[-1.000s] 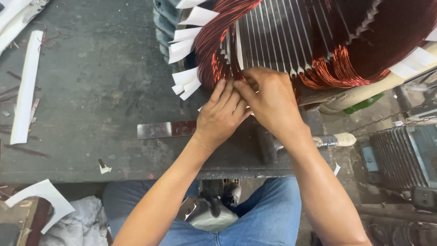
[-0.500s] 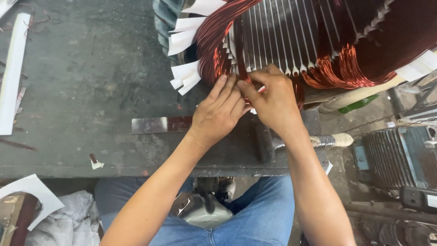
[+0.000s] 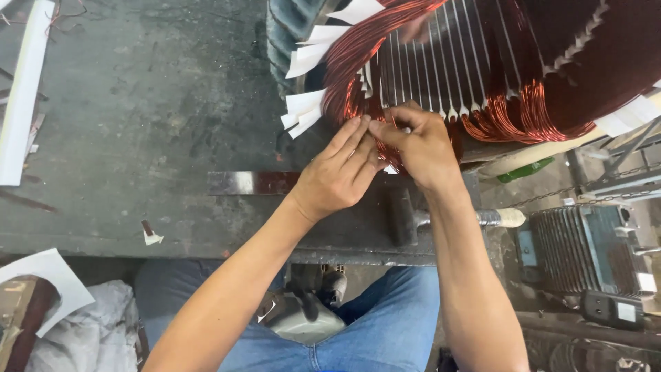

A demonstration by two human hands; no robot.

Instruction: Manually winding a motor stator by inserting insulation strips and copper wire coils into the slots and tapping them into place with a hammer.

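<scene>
Up close at a workbench (image 3: 138, 138), seen from above: left hand (image 3: 341, 179) and right hand (image 3: 420, 141) pressed together at the lower edge of a large motor stator (image 3: 496, 69), upper centre and right of the frame. Left fingers (image 3: 354, 141) laid out nearly straight, tips resting on the copper winding (image 3: 351, 62). Right fingers curled in, thumb and forefinger pinched at the coil — whether on a single wire or on a slip of insulation, impossible to tell, the spot being hidden by the knuckles. Stator cut off by the top and right edges; only its slotted inner face, the reddish coil ends and white insulating paper strips (image 3: 306, 114) at the left side visible. Beneath the wrists, a flat dark metal bar (image 3: 251, 182) on the bench, partly covered by the left hand. Just right of it, a hammer (image 3: 413, 217) with a pale-tipped handle, its head half hidden under the right forearm. At the far left, a long white strip (image 3: 21, 103), clipped by the frame edge. Lower centre, blue jeans (image 3: 385, 324) and a grey object between the knees — too obscured to identify. Lower right, a ribbed grey motor housing (image 3: 578, 251) on the floor, only partly in view.
</scene>
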